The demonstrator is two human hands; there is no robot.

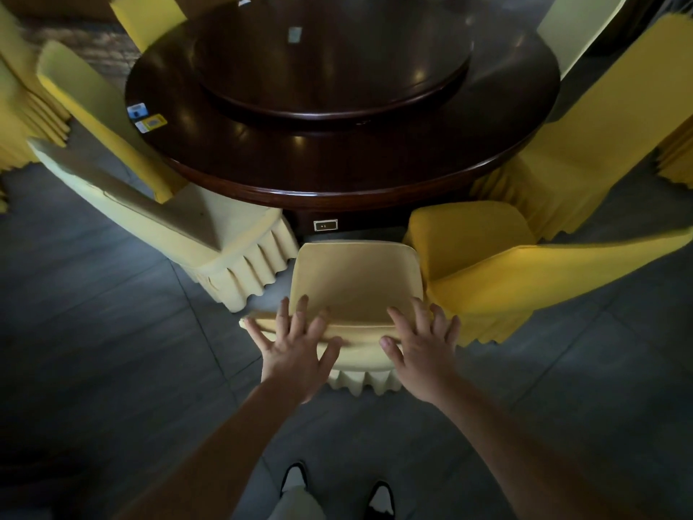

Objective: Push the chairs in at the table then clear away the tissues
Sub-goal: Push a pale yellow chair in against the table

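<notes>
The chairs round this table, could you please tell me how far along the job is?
Done: the pale chair on the left has its seat partly under the table. In hand: the left hand and right hand lie flat on the back of the middle chair, which stands clear of the table. Left: the yellow chair beside it, then the small packets on the tabletop, probably the tissues.

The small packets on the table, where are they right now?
In the head view, two small packets, one blue and one yellow, lie side by side near the left rim of the round table, beside the pale chair there.
</notes>
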